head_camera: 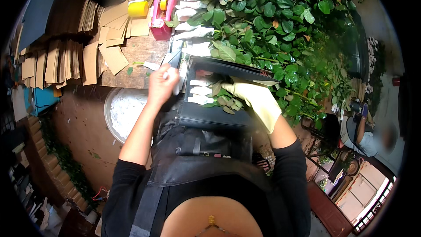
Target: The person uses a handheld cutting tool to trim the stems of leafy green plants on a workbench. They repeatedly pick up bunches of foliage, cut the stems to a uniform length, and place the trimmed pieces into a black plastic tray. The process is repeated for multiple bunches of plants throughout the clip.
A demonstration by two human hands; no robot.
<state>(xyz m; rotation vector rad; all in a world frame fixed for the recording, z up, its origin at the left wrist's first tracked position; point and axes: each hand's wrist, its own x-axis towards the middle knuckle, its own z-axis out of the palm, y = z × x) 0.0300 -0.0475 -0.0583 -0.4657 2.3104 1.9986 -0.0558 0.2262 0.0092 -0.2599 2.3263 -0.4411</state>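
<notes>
My bare left hand (163, 80) is curled above the table's front edge. Small white pieces show at its fingers, but blur hides whether it grips them. Beside it lies a white mesh sleeve (151, 65) with a green stem poking out. My right hand (255, 97), in a cream rubber glove, reaches into a ribbed black box (213, 117). Its fingertips touch the leaves (228, 102) of stems in there; whether they close on a stem is hidden. White mesh-sleeved heads (201, 91) lie in a row inside the box, pointing left.
Behind the box, many leafy stems (256, 23) with white-sleeved ends are piled. A pink tape dispenser (171, 6), a yellow roll (138, 9) and cardboard pieces (113, 59) lie on the wooden table (141, 49). Below stands a tub (110, 121) of white pieces. A person (363, 138) sits far right.
</notes>
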